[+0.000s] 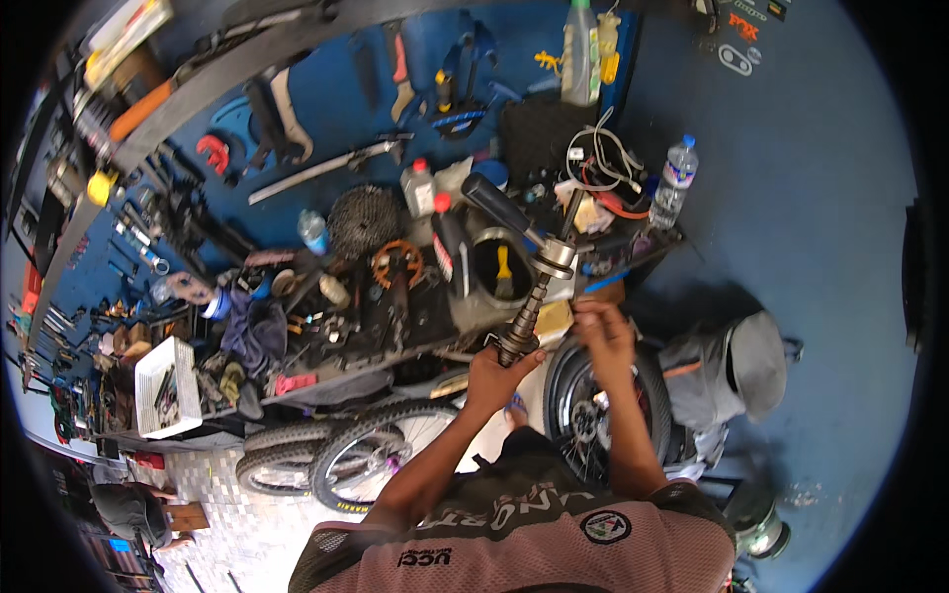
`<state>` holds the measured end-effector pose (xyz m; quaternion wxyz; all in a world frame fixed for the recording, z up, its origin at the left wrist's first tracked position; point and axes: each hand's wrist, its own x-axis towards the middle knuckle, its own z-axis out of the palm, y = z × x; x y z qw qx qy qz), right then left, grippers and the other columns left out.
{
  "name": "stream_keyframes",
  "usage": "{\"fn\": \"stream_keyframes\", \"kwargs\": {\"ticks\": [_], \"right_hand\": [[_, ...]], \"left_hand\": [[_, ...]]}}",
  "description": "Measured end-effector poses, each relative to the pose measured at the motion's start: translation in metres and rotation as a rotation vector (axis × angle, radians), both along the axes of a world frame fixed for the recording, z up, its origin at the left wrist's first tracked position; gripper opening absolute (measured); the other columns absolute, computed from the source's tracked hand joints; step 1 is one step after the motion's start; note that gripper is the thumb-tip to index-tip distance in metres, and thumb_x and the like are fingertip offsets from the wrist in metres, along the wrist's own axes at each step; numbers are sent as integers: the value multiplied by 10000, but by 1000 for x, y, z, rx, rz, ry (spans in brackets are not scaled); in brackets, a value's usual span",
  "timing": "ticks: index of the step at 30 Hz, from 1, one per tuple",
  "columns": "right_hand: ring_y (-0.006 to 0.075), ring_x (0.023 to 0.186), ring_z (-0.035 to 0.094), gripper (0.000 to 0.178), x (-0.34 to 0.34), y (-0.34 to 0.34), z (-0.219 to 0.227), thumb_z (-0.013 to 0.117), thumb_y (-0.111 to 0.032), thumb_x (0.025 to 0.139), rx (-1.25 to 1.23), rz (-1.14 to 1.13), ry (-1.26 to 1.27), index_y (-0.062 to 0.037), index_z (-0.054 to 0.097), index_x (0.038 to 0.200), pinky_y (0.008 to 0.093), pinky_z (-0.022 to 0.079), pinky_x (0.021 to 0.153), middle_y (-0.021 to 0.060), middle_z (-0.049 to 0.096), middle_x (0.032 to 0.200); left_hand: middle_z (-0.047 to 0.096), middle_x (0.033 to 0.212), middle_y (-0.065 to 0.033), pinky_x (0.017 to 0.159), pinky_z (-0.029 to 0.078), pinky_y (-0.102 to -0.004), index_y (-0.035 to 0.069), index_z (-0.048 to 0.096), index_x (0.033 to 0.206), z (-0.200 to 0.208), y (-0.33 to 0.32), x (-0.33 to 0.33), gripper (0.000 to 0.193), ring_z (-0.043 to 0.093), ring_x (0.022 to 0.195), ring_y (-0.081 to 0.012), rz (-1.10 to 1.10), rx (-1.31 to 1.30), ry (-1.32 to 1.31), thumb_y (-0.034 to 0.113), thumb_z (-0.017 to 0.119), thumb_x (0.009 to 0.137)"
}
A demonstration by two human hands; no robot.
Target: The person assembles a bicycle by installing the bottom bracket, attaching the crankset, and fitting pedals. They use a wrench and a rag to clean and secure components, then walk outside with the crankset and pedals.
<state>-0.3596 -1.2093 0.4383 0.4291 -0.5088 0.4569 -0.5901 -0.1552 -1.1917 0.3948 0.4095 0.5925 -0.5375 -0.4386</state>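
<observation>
Left hand point(501, 380) closed round the lower end of a stepped metal tool point(532, 308), held tilted, near centre. Right hand point(607, 341) just right of it, fingers curled; cannot tell whether they pinch anything. Judgement: firm left grip, heavy-looking top steadied, right fingers free. Farther: round container point(483, 263), yellow brush point(503, 273) inside. Well left: white basket point(147, 400), assorted tools point(170, 393) inside.

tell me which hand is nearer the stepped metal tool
Left. The left hand grips the stepped metal tool at its near end; the right hand is apart from it, off to its right.
</observation>
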Motion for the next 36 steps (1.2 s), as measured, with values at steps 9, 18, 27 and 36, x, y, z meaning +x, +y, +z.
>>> {"fn": "stream_keyframes", "kwargs": {"ticks": [9,18,27,36], "right_hand": [[164,855,686,305,-24,-231,-19,587,-132,1066,-26,144,-263,-33,522,1347,302,559,774,81,689,965],[173,817,679,244,-16,-407,48,593,-71,1032,-118,185,-161,29,583,1255,309,573,715,96,689,978],[138,817,617,224,30,-507,104,586,-61,1058,-417,384,-214,-18,520,1268,292,572,689,80,618,1100],[119,817,605,165,26,-565,102,544,-28,1057,-337,455,-213,-30,553,1221,286,566,697,48,609,972]], "left_hand": [[657,655,-82,591,499,-373,-16,680,738,-3,-190,-100,558,581,609,-131,-15,-8,68,505,869,803],[646,676,-25,593,475,-352,15,675,760,35,-360,-117,424,548,617,-115,50,-209,220,405,809,860],[525,591,28,404,334,-283,102,558,739,95,-449,-100,389,464,448,-89,107,-181,559,392,791,853],[471,554,49,376,301,-273,138,520,715,99,-494,-112,406,416,403,-81,180,-186,595,427,762,865]]}}
